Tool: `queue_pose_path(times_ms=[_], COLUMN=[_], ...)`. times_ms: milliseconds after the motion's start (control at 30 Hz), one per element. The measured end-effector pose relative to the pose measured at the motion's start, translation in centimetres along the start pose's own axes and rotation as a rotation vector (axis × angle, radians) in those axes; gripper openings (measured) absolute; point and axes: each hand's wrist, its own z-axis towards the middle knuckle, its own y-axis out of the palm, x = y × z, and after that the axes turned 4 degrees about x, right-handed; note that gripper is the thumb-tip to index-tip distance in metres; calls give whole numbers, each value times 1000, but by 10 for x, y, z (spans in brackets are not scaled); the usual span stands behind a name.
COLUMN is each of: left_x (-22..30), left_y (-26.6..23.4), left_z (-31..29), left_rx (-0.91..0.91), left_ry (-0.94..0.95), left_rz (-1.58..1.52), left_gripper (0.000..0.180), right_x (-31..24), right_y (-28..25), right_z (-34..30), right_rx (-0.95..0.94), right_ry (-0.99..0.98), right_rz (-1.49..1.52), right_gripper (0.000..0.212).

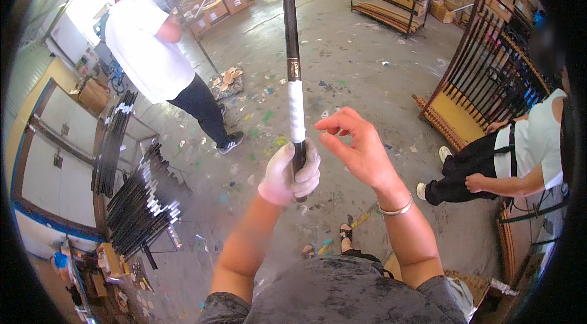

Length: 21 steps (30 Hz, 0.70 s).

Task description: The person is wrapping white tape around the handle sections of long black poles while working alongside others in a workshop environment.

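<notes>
Dark pole (291, 24) stood near upright, running from the centre of view out to 12 o'clock, its far end cut off by the frame. White wrap (296, 110) covered a section just above the left hand (282, 171), which was gloved and closed round the dark butt at 6 o'clock of the wrap. Right hand (359, 151), bare, sat at 3 o'clock, just beside the wrap; thumb and forefinger apart, nothing between them.

Handling, my judgement: slim, stiff, probably light, though its length would have made the tip sway. The glossy shaft looked slippery; the wrap seemed softer, perhaps easily scuffed. Best hold: the butt, below the wrap.
</notes>
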Motion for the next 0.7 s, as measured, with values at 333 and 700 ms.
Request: queue_pose_path(times_ms=[333,700], left_x=[-5,-5], left_y=[19,49], left_z=[-41,-47], left_rx=[142,245], left_ry=[-54,44], left_rz=[192,441], left_gripper=[39,29], right_x=[-30,-37], right_y=[30,-6], right_z=[-28,-63], right_rx=[77,25], right_ry=[-62,161], right_rz=[-273,142], right_gripper=[7,39])
